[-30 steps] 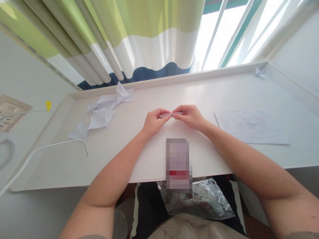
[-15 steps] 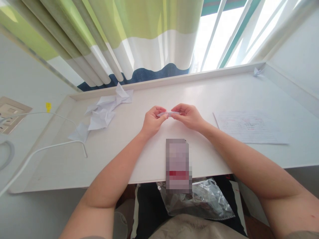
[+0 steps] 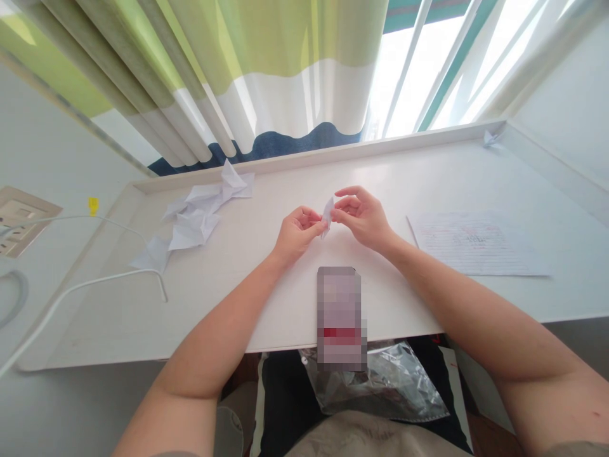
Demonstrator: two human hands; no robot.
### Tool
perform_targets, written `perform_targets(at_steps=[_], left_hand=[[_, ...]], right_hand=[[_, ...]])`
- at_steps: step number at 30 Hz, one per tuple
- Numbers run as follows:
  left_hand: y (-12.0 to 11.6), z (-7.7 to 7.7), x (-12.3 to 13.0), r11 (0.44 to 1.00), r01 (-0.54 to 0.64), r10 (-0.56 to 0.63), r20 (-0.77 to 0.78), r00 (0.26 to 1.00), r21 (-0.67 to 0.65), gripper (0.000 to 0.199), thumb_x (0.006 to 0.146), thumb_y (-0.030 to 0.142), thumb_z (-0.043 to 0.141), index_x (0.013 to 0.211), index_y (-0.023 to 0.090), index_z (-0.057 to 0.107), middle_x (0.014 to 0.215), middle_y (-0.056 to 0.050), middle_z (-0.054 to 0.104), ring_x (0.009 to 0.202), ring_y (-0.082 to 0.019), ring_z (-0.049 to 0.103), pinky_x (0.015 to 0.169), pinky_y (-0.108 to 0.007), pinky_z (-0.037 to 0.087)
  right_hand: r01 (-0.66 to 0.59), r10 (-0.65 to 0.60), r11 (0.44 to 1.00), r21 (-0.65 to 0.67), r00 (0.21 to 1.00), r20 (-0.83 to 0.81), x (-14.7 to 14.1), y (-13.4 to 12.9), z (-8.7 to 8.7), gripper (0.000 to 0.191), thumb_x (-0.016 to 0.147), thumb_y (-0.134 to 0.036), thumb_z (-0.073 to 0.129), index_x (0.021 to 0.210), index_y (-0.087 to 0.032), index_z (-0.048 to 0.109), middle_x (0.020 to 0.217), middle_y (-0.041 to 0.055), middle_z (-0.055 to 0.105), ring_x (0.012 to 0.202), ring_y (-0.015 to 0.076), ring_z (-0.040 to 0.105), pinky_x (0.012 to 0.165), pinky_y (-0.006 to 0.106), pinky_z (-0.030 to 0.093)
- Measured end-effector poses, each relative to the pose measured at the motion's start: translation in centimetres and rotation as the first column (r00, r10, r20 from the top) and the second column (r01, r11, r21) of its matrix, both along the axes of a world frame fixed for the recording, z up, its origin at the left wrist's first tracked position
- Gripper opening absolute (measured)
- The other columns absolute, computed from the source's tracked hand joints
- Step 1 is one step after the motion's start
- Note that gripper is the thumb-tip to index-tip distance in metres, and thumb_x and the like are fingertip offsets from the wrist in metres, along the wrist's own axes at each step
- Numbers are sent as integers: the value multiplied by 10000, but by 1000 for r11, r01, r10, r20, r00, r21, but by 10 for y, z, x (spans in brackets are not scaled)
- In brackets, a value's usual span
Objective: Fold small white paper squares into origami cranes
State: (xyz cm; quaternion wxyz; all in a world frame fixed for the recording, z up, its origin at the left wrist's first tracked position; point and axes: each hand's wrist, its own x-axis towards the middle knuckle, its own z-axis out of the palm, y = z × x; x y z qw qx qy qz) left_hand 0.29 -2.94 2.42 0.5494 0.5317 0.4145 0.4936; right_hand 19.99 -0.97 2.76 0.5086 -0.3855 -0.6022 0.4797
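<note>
A small folded piece of white paper [image 3: 328,214] stands nearly upright between my hands, above the middle of the white desk. My left hand [image 3: 299,231] pinches its lower left edge between thumb and fingers. On the other side, my right hand [image 3: 362,218] has its thumb and a bent finger on the paper's right edge, with the index finger raised and stretched out above. Closer to me lies a phone-shaped object [image 3: 340,304], blurred by pixels, reaching over the desk's front edge.
Several folded white papers [image 3: 195,225] lie at the left, near a white cable [image 3: 118,275]. Written sheets [image 3: 476,244] rest at the right. A small folded paper [image 3: 491,138] sits in the far right corner. A clear plastic bag [image 3: 394,387] is on my lap.
The folded paper has turned from lying flat to standing nearly upright. My right hand has shifted its grip and lifted its index finger; my left hand has moved slightly.
</note>
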Motion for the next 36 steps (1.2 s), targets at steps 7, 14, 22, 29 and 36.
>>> perform_targets(at_steps=[7, 14, 22, 29, 36], left_hand=[[0, -1, 0, 998, 64, -64, 5, 998, 3, 453, 716, 387, 986, 989, 203, 675, 875, -13, 780, 794, -156, 744, 794, -330, 582], [-3, 1, 1, 997, 74, -74, -6, 997, 20, 478, 718, 372, 994, 1035, 200, 680, 922, -29, 793, 836, -174, 769, 846, -361, 608], [-3, 0, -2, 997, 46, -52, -97, 994, -61, 460, 751, 409, 969, 1086, 214, 720, 805, -7, 772, 765, -174, 738, 784, -345, 570], [-2, -1, 2, 999, -24, 30, -131, 991, 42, 426, 747, 495, 967, 922, 210, 702, 996, -32, 790, 722, -129, 694, 684, -288, 515], [-1, -2, 0, 995, -33, 56, -233, 971, 99, 394, 794, 526, 935, 919, 216, 727, 836, -22, 756, 708, -148, 647, 631, -282, 469]], right_hand=[[72, -72, 997, 12, 997, 1, -2, 4, -2, 334, 791, -453, 903, 955, -237, 706, 910, 22, 736, 789, 177, 692, 745, 388, 620], [-53, 52, 996, -68, 998, -22, 0, 2, 0, 472, 768, -546, 928, 1062, -244, 715, 908, 7, 729, 755, 166, 690, 714, 375, 629], [4, -4, 1000, -31, 1000, -16, -2, 2, -1, 480, 743, -511, 952, 1033, -243, 679, 898, 14, 743, 763, 184, 708, 745, 399, 627], [-36, 31, 994, -99, 998, -45, -4, -1, 2, 484, 712, -603, 967, 828, -230, 680, 836, 30, 767, 777, 200, 726, 801, 424, 644], [-77, 53, 982, -174, 988, -143, -2, -3, 4, 526, 697, -671, 963, 825, -237, 694, 857, 13, 755, 797, 181, 715, 875, 460, 678]])
